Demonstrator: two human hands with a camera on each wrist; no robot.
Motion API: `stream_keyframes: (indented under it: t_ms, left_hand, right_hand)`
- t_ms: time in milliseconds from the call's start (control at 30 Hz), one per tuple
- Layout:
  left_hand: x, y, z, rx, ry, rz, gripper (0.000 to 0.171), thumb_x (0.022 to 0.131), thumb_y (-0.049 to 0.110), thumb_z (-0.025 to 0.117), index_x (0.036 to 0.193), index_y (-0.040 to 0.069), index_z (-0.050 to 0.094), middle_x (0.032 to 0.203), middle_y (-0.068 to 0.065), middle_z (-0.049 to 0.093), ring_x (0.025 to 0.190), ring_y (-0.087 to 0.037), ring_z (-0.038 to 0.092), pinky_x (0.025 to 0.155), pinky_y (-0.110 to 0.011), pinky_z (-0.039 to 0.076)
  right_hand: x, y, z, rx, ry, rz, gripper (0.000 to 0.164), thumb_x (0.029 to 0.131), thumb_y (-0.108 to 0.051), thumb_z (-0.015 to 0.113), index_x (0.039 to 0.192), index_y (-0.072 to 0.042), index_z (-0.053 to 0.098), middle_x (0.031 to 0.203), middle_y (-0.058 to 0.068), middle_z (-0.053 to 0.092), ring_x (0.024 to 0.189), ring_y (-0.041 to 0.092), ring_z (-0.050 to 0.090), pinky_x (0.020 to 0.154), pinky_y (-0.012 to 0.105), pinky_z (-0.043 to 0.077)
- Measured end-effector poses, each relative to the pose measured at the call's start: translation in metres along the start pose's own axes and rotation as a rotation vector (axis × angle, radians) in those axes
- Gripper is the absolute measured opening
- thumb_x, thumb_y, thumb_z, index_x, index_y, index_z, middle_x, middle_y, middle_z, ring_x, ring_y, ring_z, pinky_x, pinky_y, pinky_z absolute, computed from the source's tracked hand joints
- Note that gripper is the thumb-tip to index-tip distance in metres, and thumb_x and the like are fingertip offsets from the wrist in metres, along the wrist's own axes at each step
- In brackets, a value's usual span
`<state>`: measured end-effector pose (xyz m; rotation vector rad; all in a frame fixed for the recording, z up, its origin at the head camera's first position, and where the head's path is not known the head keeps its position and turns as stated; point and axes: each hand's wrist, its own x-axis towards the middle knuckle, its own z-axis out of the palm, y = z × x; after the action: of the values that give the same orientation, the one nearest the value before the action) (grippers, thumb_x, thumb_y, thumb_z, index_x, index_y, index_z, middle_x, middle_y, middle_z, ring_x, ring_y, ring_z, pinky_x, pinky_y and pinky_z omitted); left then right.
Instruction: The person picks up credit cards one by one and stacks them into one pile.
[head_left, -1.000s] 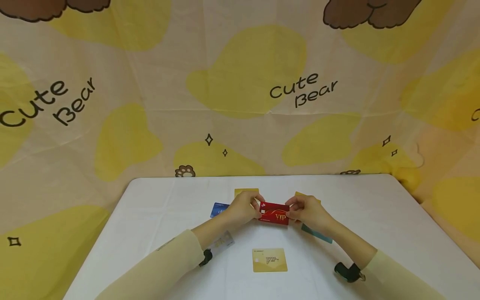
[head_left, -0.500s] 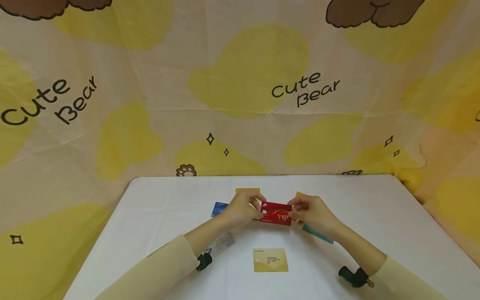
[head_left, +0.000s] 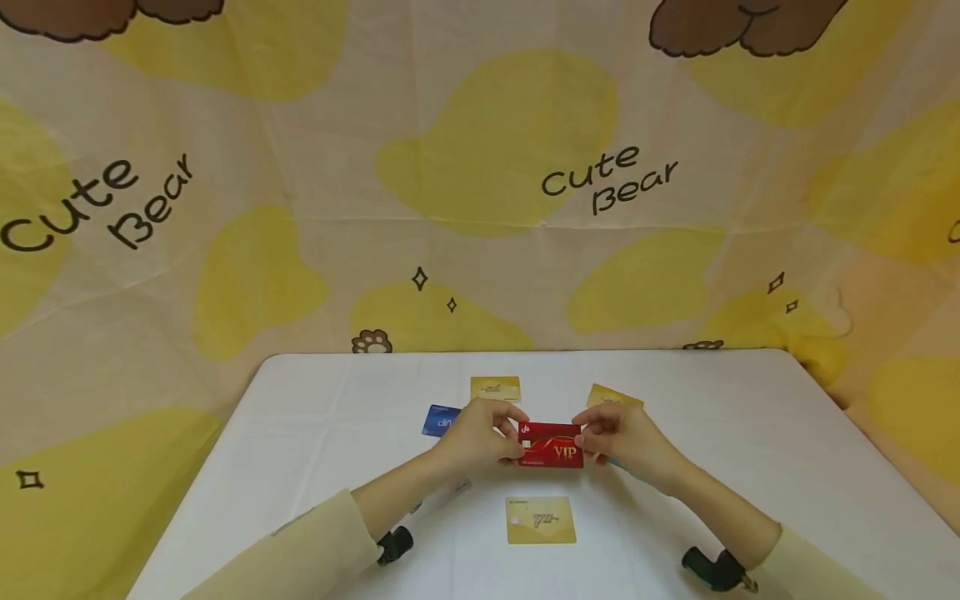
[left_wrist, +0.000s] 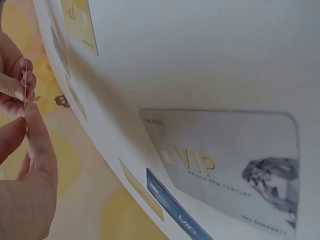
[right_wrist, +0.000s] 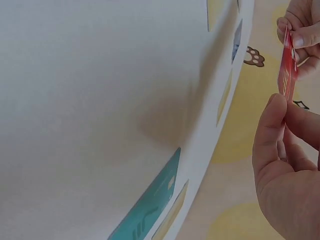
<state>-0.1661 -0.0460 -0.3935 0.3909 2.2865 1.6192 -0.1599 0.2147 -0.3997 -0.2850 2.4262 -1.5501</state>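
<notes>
A red card (head_left: 551,446) with gold VIP lettering is held up between both hands, raised over the table, its printed face toward the head camera. My left hand (head_left: 483,435) pinches its left end between thumb and fingers. The right end is pinched by my right hand (head_left: 626,440) the same way. In the right wrist view the red card (right_wrist: 287,67) appears nearly edge-on, with fingertips at both ends. From the left wrist it shows only as a thin line between the two hands.
On the white table (head_left: 300,467), a gold card (head_left: 540,521) lies in front. Behind the hands are two more gold cards (head_left: 495,388) and a blue card (head_left: 438,419). A silver VIP card (left_wrist: 225,165) lies under the left arm, a teal card (right_wrist: 150,205) under the right.
Both hands have brought the red card a little nearer the person, lower in the head view. More of the gold cards at the back shows; the silver and teal cards are more covered.
</notes>
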Motion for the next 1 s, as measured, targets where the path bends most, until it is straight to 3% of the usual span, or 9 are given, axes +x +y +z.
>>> stream_keyframes:
  t_ms: [267,1000]
  left_hand:
    - [-0.021,-0.001,0.001,-0.059,-0.023,-0.059,0.032,0.084,-0.009,0.077,0.116,-0.002,0.074,0.079,-0.008,0.063,0.064,-0.016,0.068,0.064,-0.030,0.062]
    - [-0.047,-0.022,0.010,-0.114,-0.097,-0.163,0.034,0.085,-0.011,0.075,0.119,-0.006,0.072,0.071,-0.009,0.068,0.058,-0.022,0.072,0.058,-0.028,0.060]
  right_hand:
    - [-0.008,0.004,0.010,0.002,-0.056,0.020,0.024,0.094,-0.005,0.075,0.115,0.004,0.071,0.087,0.008,0.069,0.074,0.023,0.067,0.066,0.033,0.061]
    - [-0.027,0.012,0.033,0.064,-0.160,0.100,0.020,0.092,-0.005,0.076,0.109,0.004,0.069,0.080,0.009,0.067,0.065,0.021,0.066,0.060,0.035,0.061]
